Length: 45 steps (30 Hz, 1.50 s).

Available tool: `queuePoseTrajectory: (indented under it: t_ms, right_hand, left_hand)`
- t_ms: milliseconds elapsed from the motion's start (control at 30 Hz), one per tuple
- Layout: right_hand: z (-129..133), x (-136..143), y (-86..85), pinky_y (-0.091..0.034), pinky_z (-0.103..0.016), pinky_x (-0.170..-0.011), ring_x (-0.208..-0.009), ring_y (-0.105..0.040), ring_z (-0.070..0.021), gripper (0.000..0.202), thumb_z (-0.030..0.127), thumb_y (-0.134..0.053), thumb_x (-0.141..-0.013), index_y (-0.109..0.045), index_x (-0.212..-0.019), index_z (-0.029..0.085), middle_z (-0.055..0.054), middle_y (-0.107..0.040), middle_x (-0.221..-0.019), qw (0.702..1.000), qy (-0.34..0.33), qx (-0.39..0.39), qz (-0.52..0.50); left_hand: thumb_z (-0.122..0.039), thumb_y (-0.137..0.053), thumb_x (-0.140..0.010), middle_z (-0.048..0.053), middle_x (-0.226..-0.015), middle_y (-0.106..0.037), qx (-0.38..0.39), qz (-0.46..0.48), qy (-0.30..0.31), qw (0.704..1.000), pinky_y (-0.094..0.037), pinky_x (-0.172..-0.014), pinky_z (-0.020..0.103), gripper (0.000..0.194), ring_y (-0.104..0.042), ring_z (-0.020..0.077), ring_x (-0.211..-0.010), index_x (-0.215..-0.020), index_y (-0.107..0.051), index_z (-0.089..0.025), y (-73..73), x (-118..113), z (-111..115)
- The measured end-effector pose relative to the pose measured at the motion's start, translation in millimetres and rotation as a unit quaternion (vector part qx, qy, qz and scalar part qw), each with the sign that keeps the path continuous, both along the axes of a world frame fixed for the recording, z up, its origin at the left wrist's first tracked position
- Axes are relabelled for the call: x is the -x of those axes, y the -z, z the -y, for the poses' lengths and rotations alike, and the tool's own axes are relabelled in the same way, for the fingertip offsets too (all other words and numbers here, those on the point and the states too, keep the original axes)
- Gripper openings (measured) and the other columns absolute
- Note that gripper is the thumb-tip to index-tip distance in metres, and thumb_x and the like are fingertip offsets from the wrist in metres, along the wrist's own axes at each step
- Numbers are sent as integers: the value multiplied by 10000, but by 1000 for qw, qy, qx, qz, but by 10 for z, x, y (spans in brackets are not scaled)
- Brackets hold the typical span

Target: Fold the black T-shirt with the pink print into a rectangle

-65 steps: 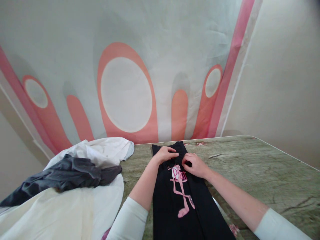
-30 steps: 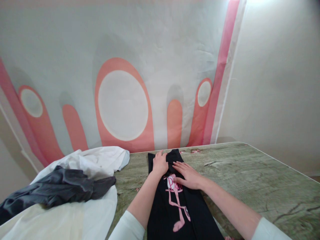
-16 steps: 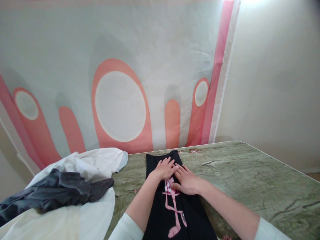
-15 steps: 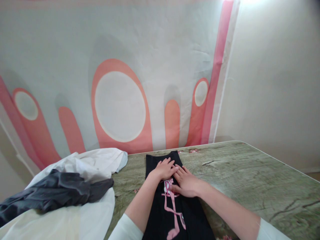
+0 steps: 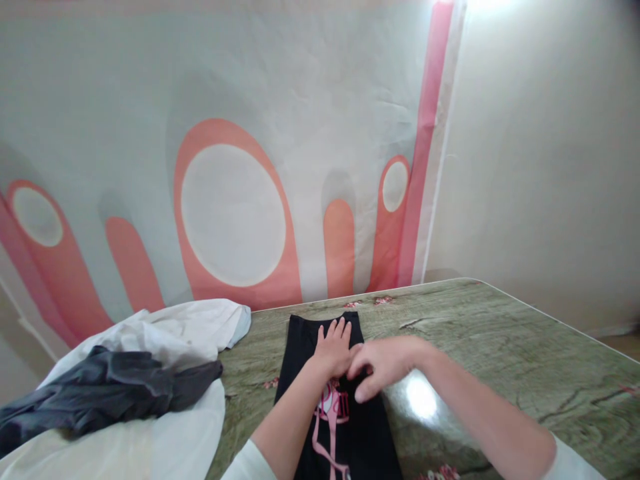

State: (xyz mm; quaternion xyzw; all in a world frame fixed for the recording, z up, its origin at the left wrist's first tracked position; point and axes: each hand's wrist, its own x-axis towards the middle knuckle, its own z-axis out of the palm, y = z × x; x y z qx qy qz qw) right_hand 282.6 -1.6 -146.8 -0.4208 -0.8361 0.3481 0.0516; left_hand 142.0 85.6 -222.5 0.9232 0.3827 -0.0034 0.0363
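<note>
A black garment (image 5: 356, 427) with a pink figure and pink lettering lies in a long, narrow folded strip on the table, its short far end towards the wall. My left hand (image 5: 332, 350) rests flat on its upper part, fingers spread and pointing to the far end. Just to the right, my right hand (image 5: 379, 365) hovers over the garment's right edge with bent fingers, the thumb apart from them and nothing visible between. Its fingertips come close to my left hand; whether they touch it I cannot tell.
Left of the garment lies a loose heap of clothes, with a dark grey piece (image 5: 115, 387) over white ones (image 5: 195, 327). The wood-patterned table (image 5: 480, 340) reaches to a wall hanging (image 5: 315, 267) with pink and orange shapes. A glare spot shows right of the garment.
My right hand has risen off the garment and its fingers have bent. The left hand still lies flat on the cloth. More of the pink lettering shows, and the view has shifted slightly.
</note>
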Motion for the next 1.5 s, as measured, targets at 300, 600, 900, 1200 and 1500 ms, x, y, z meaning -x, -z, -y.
queuePoseTrajectory:
  t_ms: [300, 600, 900, 1200, 1500]
  right_hand:
    - [-1061, -609, 843, -440, -307, -812, -870, -582, -154, 348, 72, -440, -680, -573, -995, 137, -80, -628, -1000, 888, 349, -182, -237]
    - [-1413, -594, 923, -439, -260, -729, -757, -579, -139, 439, 10, -375, -538, -659, -841, 152, -27, -664, -849, 948, 245, -98, -179]
    - [-1569, -712, 803, -401, -245, -611, -636, -523, -138, 179, 262, -547, -667, -682, -731, 164, 9, -625, -654, 977, 195, -44, -72]
    - [-1514, -581, 763, -360, -242, -597, -624, -487, -134, 476, 530, -404, -816, -618, -639, 144, -29, -611, -677, 972, 176, -153, 36]
    - [-1350, -374, 913, -369, -326, -762, -877, -555, -238, 440, 504, -333, -868, -622, -819, 176, -130, -616, -920, 902, 330, -264, 91]
  left_hand:
    - [-585, -133, -857, 79, -1444, -222, -84, 77, -25, 993, -131, -1016, 562, 652, -164, 293, -1317, -1369, -280, -209, 135, -17, 64]
    - [-587, -139, -857, 76, -1439, -242, -98, 88, -27, 991, -129, -1020, 558, 649, -169, 291, -1314, -1362, -295, -211, 182, -8, 62]
    - [-602, -159, -848, 61, -1450, -213, -98, 97, -36, 990, -133, -1021, 554, 648, -134, 288, -1324, -1365, -284, -233, 159, -3, 90]
    - [-608, -156, -844, 58, -1453, -201, -87, 95, -42, 991, -118, -1022, 561, 654, -126, 290, -1326, -1369, -273, -235, 156, -6, 80]
    - [-605, -215, -844, 78, -1432, -259, -46, 95, -50, 993, -134, -1012, 567, 632, -183, 335, -1304, -1348, -321, -239, 79, 19, 92]
